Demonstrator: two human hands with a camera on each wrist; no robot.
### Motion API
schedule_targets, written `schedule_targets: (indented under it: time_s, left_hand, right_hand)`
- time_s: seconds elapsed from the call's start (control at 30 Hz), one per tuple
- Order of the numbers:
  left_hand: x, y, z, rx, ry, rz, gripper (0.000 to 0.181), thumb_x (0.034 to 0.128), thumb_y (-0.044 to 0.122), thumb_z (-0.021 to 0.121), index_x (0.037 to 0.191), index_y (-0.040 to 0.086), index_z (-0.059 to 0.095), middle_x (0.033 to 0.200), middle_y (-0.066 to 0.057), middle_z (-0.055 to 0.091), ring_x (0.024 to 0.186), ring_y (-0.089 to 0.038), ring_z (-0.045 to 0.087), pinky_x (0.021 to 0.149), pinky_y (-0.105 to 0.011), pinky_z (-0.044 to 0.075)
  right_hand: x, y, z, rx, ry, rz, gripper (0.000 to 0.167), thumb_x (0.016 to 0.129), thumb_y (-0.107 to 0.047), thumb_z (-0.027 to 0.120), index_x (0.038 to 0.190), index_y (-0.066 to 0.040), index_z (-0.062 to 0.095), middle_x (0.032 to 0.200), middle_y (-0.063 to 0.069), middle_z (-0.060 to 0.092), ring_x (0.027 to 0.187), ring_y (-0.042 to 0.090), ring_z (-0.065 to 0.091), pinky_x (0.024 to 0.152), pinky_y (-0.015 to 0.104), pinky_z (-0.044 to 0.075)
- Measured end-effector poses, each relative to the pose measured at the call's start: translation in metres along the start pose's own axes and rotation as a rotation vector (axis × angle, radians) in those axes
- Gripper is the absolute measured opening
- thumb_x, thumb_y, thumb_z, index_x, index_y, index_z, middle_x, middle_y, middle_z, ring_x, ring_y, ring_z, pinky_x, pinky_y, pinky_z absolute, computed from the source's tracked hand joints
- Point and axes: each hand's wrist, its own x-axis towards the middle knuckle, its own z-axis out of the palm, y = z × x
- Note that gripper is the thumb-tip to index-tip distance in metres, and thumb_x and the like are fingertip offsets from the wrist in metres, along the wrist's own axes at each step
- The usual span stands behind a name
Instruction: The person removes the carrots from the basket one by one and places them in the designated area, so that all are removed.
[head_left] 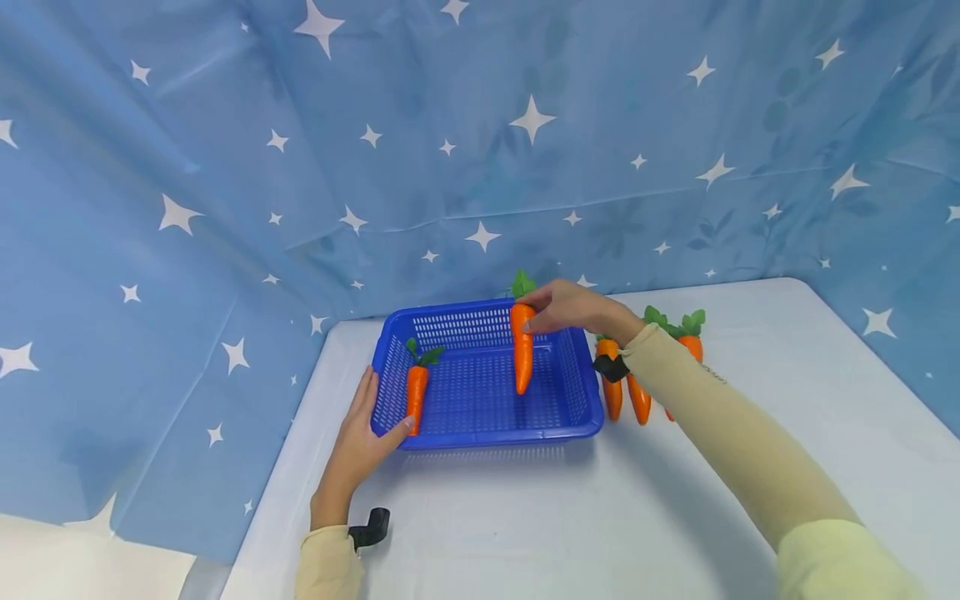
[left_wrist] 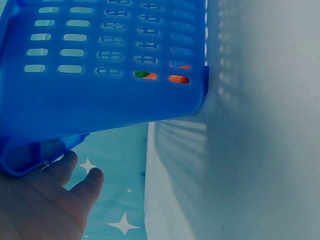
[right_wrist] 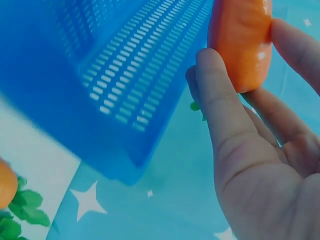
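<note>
A blue plastic basket [head_left: 480, 439] with slotted walls sits on the white table. My right hand [head_left: 566, 307] pinches an orange carrot [head_left: 523, 350] near its leafy top, holding it upright, tip down, over the basket's right half. In the right wrist view, thumb and fingers [right_wrist: 212, 75] press the carrot [right_wrist: 242, 45] from its sides. Inside the basket, at the left, lies another carrot [head_left: 417, 392] with green leaves. My left hand [head_left: 358, 442] rests against the basket's front left corner, fingers straight along the left side, thumb at the front rim.
Several carrots [head_left: 640, 398] lie on the table just right of the basket, partly hidden under my right forearm. A blue cloth with white stars [head_left: 482, 237] hangs behind and beside the table. White table surface [head_left: 480, 525] extends in front of the basket.
</note>
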Motion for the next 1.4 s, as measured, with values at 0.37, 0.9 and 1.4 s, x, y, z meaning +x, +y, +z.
schedule_targets:
  time_s: [0.37,0.9,1.4]
  left_hand:
    - [-0.003,-0.001,-0.001,-0.004,-0.008,-0.002,0.108,0.0965,0.057,0.068,0.173,0.011,0.009,0.18,-0.009,0.003,0.162,-0.042,0.012,0.118,-0.071,0.026]
    - [-0.004,-0.002,-0.003,0.005,-0.001,-0.013,0.108,0.0963,0.058,0.068,0.173,0.012,0.009,0.18,-0.008,0.003,0.163,-0.041,0.01,0.118,-0.071,0.025]
    - [-0.001,-0.001,-0.001,0.003,-0.012,0.001,0.107,0.0967,0.057,0.068,0.173,0.01,0.009,0.18,-0.009,0.003,0.162,-0.042,0.011,0.118,-0.071,0.025]
  right_hand:
    - [-0.02,0.019,-0.023,0.066,0.008,0.009,0.063,0.101,-0.02,0.072,0.158,-0.002,0.051,0.143,0.017,0.065,0.137,0.041,0.055,0.115,0.061,0.043]
    - [-0.059,0.051,-0.052,0.076,0.053,0.067,0.057,0.101,-0.025,0.074,0.153,-0.008,0.06,0.151,0.015,0.06,0.147,0.042,0.043,0.116,0.068,0.038]
    - [-0.099,0.102,-0.081,-0.064,0.135,0.13,0.071,0.103,-0.029,0.073,0.16,0.003,0.045,0.153,0.029,0.055,0.136,0.049,0.055,0.109,0.067,0.046]
